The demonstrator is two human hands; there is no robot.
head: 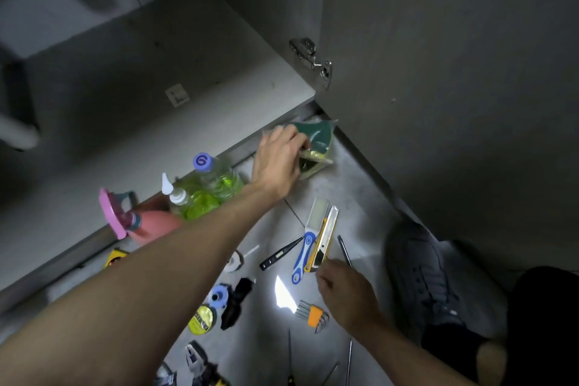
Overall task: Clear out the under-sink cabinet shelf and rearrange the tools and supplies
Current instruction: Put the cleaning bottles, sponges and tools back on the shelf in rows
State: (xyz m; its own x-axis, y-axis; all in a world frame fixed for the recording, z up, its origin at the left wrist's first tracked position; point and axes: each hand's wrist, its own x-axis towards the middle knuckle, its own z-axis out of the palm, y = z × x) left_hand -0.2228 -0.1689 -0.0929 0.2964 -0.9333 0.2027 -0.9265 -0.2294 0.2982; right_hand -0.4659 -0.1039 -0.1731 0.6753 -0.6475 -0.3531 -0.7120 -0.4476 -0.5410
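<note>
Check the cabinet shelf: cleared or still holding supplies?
Cleared where visible: the shelf is bare; bottles and tools sit on the floor.

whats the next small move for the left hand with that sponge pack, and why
Probably let go of the sponge pack and draw the left hand back. The pack already sits on the floor by the cabinet base, in line with the bottles, while other tools such as the hex keys lie loose nearer the right hand.

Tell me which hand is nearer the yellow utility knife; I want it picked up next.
Right. The right hand hovers at the utility knife's near end; the left hand grips the sponge pack farther away.
</note>
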